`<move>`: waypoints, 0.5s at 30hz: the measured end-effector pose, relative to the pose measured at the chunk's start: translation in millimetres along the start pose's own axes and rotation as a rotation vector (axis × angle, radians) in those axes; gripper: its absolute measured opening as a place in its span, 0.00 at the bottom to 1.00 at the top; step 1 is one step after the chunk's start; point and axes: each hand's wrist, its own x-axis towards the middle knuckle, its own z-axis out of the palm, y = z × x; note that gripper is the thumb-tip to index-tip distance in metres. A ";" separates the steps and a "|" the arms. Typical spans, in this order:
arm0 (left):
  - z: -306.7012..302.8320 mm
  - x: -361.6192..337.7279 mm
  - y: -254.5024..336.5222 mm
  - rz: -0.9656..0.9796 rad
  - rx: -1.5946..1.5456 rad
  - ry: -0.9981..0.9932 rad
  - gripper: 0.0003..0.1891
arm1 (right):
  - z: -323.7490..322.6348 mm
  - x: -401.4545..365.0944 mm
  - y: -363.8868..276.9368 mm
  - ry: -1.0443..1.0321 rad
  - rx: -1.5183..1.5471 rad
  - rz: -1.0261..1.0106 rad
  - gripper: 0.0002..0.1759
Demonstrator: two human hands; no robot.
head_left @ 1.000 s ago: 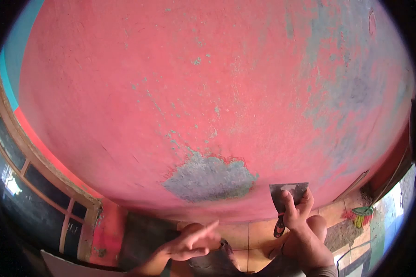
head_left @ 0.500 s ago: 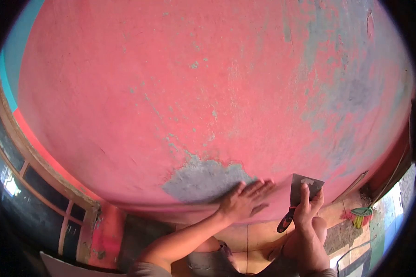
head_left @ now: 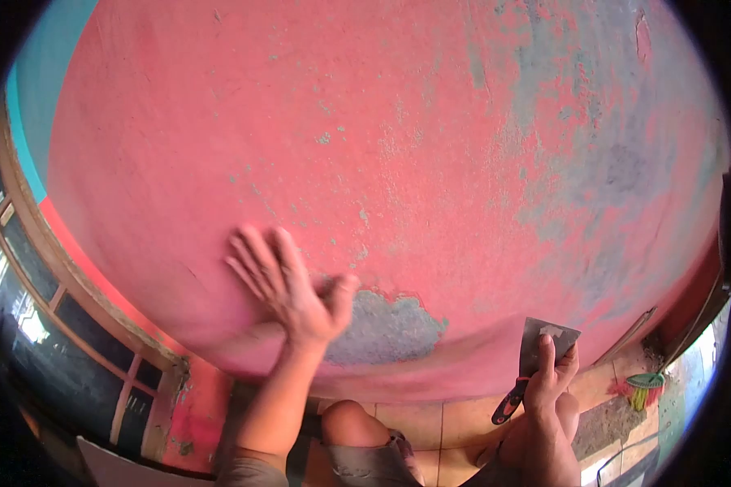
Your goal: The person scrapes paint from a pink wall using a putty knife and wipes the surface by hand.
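A pink wall [head_left: 244, 162] fills most of the view, its paint peeled in many spots. My left hand [head_left: 292, 288] lies against it with fingers spread, holding nothing. Under and beside the thumb is a bare grey patch [head_left: 386, 326], partly hidden by that hand. On the right, my right hand [head_left: 551, 377] grips a putty knife [head_left: 536, 349], thumb pressed on the wide metal blade. The knife's dark handle points down and left, below the hand. Its blade tip points up, in front of the lower wall.
A brown-framed window [head_left: 77, 325] stands on the left. Greenish-grey worn paint [head_left: 617, 170] covers the wall's upper right. A green and red broom [head_left: 643, 381] rests on the tiled floor [head_left: 463, 422] at right. My bent knee [head_left: 354, 422] is below the patch.
My left hand has moved left and up across the wall, from the patch's right edge to its left side, fingers now spread. The right hand still holds the putty knife, nearly unmoved.
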 end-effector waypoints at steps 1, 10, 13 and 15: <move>5.8 -20.3 11.7 0.046 0.011 -0.063 0.52 | -0.4 -0.3 -0.7 -0.013 0.009 -0.001 0.10; -42.2 -208.1 126.9 0.138 -0.863 -1.119 0.43 | -1.1 -0.8 -5.7 -0.106 0.002 0.061 0.06; -42.6 -197.5 149.1 -0.091 -1.025 -1.084 0.38 | -5.2 1.3 -9.5 -0.153 0.026 0.149 0.07; -42.6 -172.1 160.2 -0.269 -1.085 -1.001 0.32 | -2.9 0.1 -16.3 -0.181 0.070 0.266 0.07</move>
